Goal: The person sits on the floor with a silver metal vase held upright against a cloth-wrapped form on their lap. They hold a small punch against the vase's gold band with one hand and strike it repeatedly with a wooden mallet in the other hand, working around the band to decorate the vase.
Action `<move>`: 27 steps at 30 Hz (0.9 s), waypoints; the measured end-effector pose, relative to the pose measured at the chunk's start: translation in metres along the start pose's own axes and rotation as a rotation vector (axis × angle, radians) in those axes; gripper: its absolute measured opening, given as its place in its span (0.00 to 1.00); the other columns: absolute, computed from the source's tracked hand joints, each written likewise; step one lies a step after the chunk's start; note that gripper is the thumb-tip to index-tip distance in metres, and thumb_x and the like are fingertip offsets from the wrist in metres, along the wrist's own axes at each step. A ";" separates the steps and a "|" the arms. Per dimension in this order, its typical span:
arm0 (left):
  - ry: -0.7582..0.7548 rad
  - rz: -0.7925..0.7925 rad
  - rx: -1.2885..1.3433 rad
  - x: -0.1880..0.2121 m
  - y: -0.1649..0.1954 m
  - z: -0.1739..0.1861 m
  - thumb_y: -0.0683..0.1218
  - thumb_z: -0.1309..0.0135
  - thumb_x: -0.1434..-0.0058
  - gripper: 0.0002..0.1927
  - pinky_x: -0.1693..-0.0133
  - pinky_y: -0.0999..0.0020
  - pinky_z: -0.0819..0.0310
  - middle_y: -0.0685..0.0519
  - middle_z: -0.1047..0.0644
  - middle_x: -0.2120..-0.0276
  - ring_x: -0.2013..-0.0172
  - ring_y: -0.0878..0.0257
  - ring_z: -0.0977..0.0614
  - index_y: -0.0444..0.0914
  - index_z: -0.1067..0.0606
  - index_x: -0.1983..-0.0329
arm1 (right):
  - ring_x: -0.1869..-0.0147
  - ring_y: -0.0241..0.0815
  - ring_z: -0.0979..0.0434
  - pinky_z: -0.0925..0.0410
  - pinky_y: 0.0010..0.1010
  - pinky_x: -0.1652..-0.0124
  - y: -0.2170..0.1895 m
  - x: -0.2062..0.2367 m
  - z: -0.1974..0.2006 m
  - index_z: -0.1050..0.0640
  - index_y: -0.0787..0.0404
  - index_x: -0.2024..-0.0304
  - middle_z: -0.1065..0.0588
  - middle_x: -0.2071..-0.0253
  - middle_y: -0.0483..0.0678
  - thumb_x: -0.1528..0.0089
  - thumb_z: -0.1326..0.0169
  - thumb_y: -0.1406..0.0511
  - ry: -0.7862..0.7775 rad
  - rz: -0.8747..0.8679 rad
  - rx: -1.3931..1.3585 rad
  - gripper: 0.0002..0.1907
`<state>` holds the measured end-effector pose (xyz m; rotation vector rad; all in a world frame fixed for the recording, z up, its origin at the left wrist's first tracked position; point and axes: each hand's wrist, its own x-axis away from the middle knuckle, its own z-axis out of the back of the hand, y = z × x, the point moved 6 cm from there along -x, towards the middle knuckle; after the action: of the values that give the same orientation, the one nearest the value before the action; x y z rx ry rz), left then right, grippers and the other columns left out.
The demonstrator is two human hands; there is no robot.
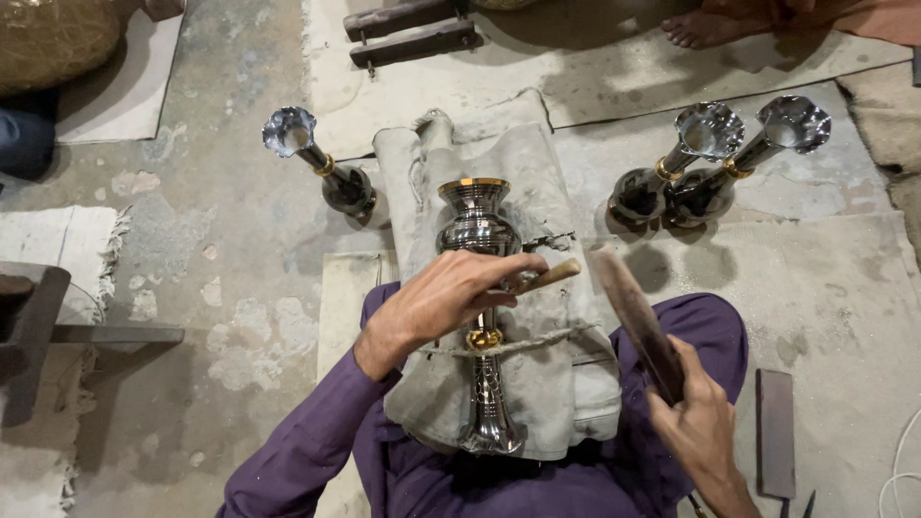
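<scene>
Steel vase (478, 288) lengthwise, mouth pointing away, left hand (451, 297) gripping chisel (549, 277), right hand (700, 427) gripping mallet (635, 321)

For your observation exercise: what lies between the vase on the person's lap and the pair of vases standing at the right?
In the head view, only grey cloth and bare floor lie between the vase and the pair.

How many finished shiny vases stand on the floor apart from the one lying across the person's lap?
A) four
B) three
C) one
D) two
B: one vase stands on the floor to the left of the lap cloth, and a pair stands together to the right, making three besides the lap vase under the left hand.
</scene>
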<state>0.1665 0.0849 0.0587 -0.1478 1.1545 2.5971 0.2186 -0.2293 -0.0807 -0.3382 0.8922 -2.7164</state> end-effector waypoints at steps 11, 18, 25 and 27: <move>-0.113 0.082 -0.132 -0.003 -0.001 -0.004 0.40 0.38 0.43 0.31 0.66 0.54 0.24 0.48 0.16 0.65 0.67 0.53 0.15 0.45 0.29 0.35 | 0.54 0.44 0.20 0.24 0.34 0.51 -0.016 0.003 0.012 0.30 0.61 0.40 0.23 0.60 0.54 0.36 0.44 0.72 0.218 0.360 -0.549 0.21; -0.022 0.037 -0.132 0.006 -0.003 -0.002 0.38 0.42 0.39 0.28 0.63 0.62 0.17 0.50 0.15 0.53 0.64 0.59 0.13 0.48 0.27 0.35 | 0.68 0.45 0.19 0.24 0.39 0.65 -0.003 0.001 0.002 0.28 0.59 0.37 0.19 0.63 0.53 0.42 0.39 0.71 0.042 0.006 0.028 0.30; 0.675 0.170 0.217 0.089 -0.008 -0.009 0.38 0.42 0.33 0.25 0.49 0.66 0.13 0.49 0.16 0.51 0.51 0.58 0.11 0.40 0.31 0.33 | 0.63 0.42 0.14 0.23 0.32 0.62 -0.041 0.053 -0.032 0.23 0.64 0.50 0.16 0.66 0.48 0.48 0.31 0.69 -0.241 0.370 -0.569 0.24; 0.822 0.244 0.324 0.111 -0.005 -0.038 0.37 0.42 0.32 0.25 0.49 0.63 0.15 0.47 0.17 0.51 0.51 0.57 0.11 0.38 0.33 0.33 | 0.62 0.42 0.14 0.23 0.32 0.63 -0.054 0.066 -0.050 0.21 0.63 0.51 0.16 0.66 0.50 0.49 0.29 0.68 -0.344 0.408 -0.539 0.25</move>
<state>0.0613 0.0850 0.0062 -1.1413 1.9334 2.5437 0.1323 -0.1807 -0.0779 -0.6239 1.3938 -1.9431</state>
